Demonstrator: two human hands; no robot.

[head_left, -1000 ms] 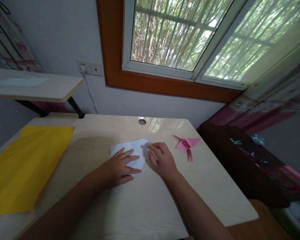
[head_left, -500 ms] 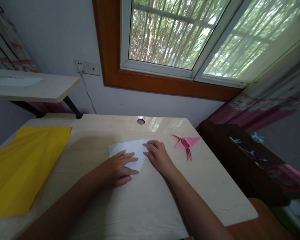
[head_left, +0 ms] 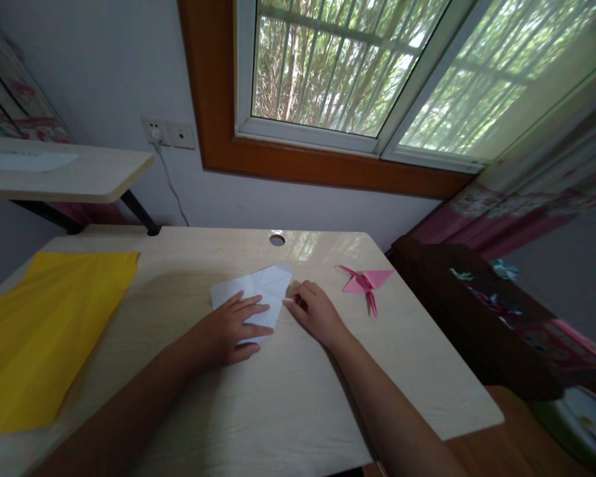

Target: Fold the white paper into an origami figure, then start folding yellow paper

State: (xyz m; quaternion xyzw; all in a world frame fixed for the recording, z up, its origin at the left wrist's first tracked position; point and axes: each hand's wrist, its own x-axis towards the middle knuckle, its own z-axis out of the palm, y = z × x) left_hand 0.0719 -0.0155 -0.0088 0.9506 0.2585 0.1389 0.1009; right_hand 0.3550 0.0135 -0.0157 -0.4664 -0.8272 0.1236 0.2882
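A partly folded white paper [head_left: 261, 289] lies in the middle of the light wooden desk [head_left: 288, 397]. My left hand [head_left: 233, 328] rests flat on its near part, fingers spread and pressing it down. My right hand [head_left: 312, 311] touches the paper's right edge with its fingertips; that edge is lifted a little off the desk. A pink origami crane [head_left: 365, 283] sits to the right of my right hand, apart from it.
A large yellow sheet [head_left: 44, 331] covers the desk's left side. A cable hole [head_left: 277, 240] is near the far edge. A raised shelf [head_left: 64, 175] stands at the back left, a wall socket [head_left: 166, 132] behind it. A dark cabinet [head_left: 477, 311] flanks the right.
My right hand has slid slightly left along the paper's right edge, and a flap of the white paper has lifted. My left hand stays pressed on the paper.
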